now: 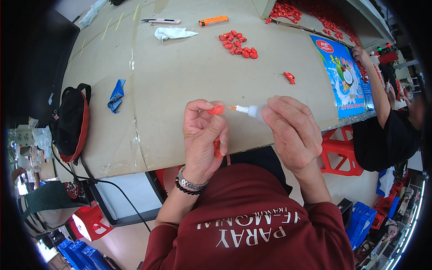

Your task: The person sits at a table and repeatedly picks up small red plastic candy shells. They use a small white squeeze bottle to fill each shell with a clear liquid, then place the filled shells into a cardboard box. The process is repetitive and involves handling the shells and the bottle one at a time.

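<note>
Pinching red piece [217, 110], left hand [201, 136] | right hand [294, 132] gripping white bottle [255, 111] | nozzle [232, 108] near piece, contact unclear | probably best: squeeze sparingly

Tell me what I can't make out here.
All in the head view:
White bottle: back end hidden by the right hand.
Lower red piece: partly hidden by the left hand.
Upper-right red heap: pieces too small and crowded to count.

The red piece [218, 110] looks glossy, the bottle [254, 111] smooth plastic (the tabletop [175, 76], matt).
</note>
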The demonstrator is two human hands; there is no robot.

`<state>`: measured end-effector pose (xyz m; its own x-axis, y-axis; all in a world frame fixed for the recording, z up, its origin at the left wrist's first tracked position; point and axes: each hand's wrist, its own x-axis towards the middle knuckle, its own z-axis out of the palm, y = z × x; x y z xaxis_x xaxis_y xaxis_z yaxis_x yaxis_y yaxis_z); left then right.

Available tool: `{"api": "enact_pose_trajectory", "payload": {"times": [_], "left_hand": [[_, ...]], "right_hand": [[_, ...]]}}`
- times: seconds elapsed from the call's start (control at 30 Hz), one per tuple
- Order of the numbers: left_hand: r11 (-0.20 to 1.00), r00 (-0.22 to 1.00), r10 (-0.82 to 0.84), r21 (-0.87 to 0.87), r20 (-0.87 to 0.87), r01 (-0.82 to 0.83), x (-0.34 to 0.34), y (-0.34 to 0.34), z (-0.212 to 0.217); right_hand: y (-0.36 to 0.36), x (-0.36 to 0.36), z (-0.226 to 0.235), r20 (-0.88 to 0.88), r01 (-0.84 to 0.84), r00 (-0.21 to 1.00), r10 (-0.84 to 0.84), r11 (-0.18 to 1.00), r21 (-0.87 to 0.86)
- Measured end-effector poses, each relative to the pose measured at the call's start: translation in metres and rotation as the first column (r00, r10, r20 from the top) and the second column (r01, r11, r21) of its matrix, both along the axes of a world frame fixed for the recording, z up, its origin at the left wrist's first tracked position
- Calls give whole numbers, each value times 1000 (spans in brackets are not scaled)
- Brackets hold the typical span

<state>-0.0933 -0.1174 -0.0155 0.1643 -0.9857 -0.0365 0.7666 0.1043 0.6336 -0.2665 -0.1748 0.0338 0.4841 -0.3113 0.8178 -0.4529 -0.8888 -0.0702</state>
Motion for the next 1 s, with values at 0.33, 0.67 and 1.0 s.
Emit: {"api": "enact_pose_trajectory", "payload": {"times": [0.33,0.67,1.0], "left_hand": [[1000,999,29,-9,31,-29,-1,-1,-1],[996,982,-92,-9,-163,91,1,-2,-8],[994,981,-111,-18,-157,110,1,-2,-7]], "right_hand": [[4,-1,3,-22,5,1000,-5,1000,18],[1,4,-2,54,-15,998,14,1000,23],[3,4,-2,14,-14,1000,14,1000,25]]}}
